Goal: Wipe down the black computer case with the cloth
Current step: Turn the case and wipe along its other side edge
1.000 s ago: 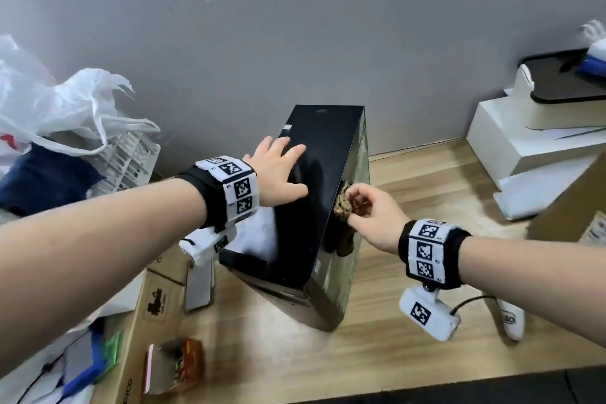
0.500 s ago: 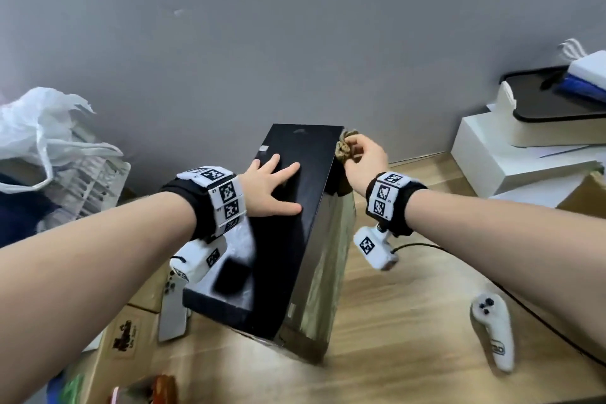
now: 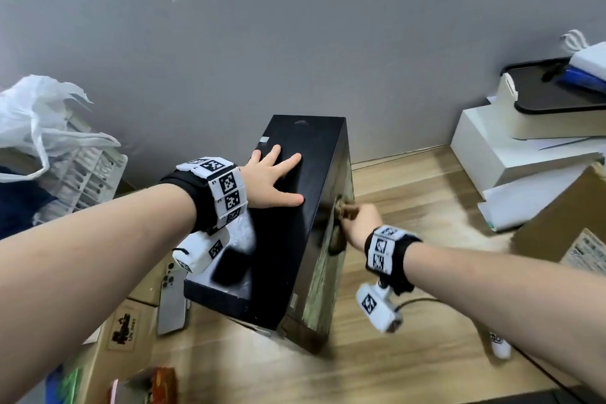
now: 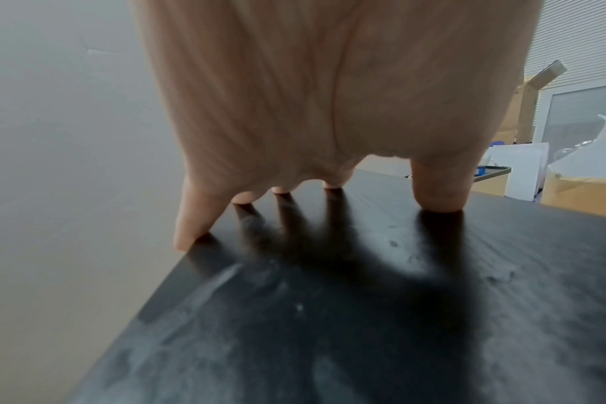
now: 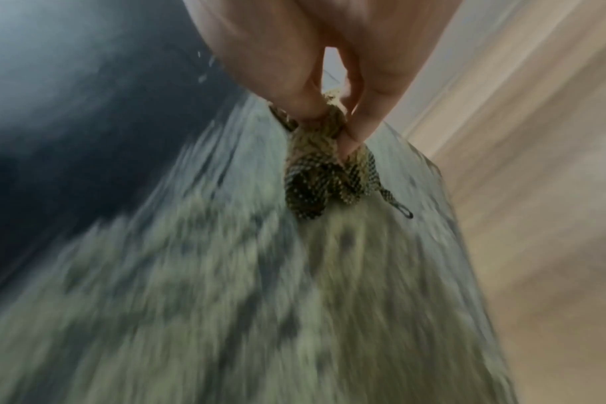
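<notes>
Since half a second ago the right hand (image 3: 359, 223) has dropped from the case's far top corner to partway down its glossy right side, carrying the cloth (image 3: 344, 210) bunched in a tight finger pinch. The left hand (image 3: 273, 182) stays flat, fingers spread, on top of the black computer case (image 3: 295, 239), which stands on the wooden floor (image 3: 410, 354). The side-panel wipe is under way; next, probably, another stroke along it. One case, one cloth, two hands.
</notes>
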Available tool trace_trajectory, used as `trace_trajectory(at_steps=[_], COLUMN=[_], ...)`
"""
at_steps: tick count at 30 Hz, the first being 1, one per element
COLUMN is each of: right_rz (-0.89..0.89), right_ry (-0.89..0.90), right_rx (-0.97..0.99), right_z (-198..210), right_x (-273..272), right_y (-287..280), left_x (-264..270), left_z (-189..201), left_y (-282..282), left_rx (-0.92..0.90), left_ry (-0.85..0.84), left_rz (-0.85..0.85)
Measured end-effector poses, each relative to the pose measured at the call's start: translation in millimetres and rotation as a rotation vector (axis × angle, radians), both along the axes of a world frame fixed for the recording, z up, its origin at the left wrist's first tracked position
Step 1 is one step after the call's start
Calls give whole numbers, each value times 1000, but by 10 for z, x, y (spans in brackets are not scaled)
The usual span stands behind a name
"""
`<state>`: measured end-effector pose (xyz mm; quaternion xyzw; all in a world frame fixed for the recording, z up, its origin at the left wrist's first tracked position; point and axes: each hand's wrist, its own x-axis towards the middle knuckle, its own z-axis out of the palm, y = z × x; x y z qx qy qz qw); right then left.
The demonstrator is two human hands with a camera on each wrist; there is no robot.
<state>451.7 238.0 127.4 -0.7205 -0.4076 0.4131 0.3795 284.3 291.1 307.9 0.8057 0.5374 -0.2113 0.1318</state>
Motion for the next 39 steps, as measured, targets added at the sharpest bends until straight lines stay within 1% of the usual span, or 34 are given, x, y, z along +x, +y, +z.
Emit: trace_trajectory(at_steps=[2,3,6,8,10,11,13,16,18,20,21,23,24,26,27,29,32,34,36,38,39], right_rz=[50,50,-15,-72,-100,-113,-131,-42,53,138,195,275,241,98,61,67,142,281,392,400,393], right_ry=[-61,-58,24,12,-5,-4,42,99,109,117,120,118,127,165,171,138,118,127,93,62,43], right_rx=[-54,-50,125,250,280,272,272,245,153,50,21,55,116,250,287,325,299,226,146,114,111], right_z=[-64,-14,349,666,883,920,836,434,189,96,124,274,398,634,760,881,792,617,413,294,279], right_x=[-74,-85,-20,135,243,251,173,-49,-183,-313,-354,-360,-317,-200,-146,-90,-157,-310,-504,-640,-654], right_y=[-174,-193,20,276,441,442,289,-229,-629,-988,-1114,-1150,-1068,-795,-671,-546,-771,-1137,-1506,-1706,-1720], left_x=[-9,-13,-11,-5,-9,-10,-17,-7,12,22,22,14,11,12,24,42,43,31,35,52,60], left_z=[-8,-4,13,17,8,1,-11,-18,-11,2,12,13,3,-28,-36,-27,-56,-132,-204,-215,-214], left_y=[-12,-26,-79,-104,-113,-112,-111,-106,-83,-82,-95,-138,-171,-251,-293,-406,-585,-693,-750,-764,-767], left_rx=[10,18,29,29,41,46,51,55,63,73,79,81,81,93,110,159,200,185,181,194,206], left_ry=[-21,-31,-51,-63,-71,-73,-68,-19,16,20,21,32,36,42,41,36,-1,-38,-74,-83,-78], left_rz=[7,12,27,31,29,29,28,18,5,-2,-6,1,9,17,10,-35,-62,-30,22,46,43])
